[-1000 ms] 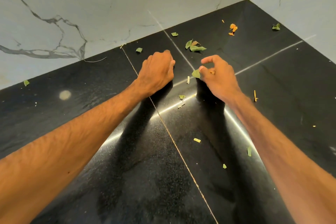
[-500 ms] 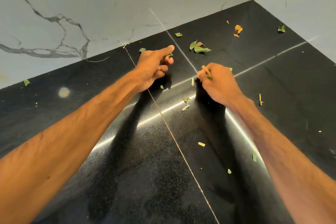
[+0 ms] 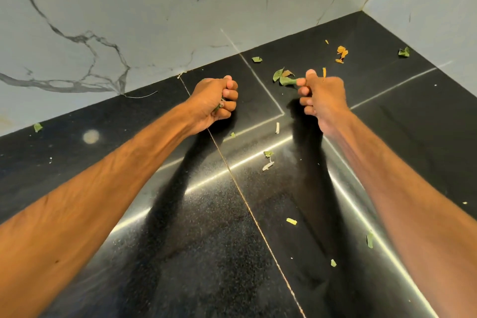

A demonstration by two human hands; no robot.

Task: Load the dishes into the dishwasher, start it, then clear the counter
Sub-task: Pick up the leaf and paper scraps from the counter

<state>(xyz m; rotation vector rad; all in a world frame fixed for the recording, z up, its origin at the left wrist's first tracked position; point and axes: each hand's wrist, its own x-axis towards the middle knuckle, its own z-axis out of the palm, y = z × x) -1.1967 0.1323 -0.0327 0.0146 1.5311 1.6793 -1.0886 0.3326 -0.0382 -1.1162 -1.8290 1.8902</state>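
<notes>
**Both hands clenched on leaf litter over a black stone table**

The left hand (image 3: 215, 100) is clenched around green leaf scraps (image 3: 219, 108) near the back wall (image 3: 129, 20). The right hand (image 3: 324, 97), fingers curled, pinches a green leaf (image 3: 285, 81) at its fingertips. More leaf bits (image 3: 268, 154) and orange scraps (image 3: 342, 54) lie scattered over the glossy, speckled table (image 3: 180, 253) with thin seams. White, grey-veined marble walls meet at the far right corner.

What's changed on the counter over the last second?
The left hand reached out, then curled back gripping leaf scraps. The right hand moved forward and now pinches the big green leaf. The orange scraps and the corner leaf stayed put.
</notes>
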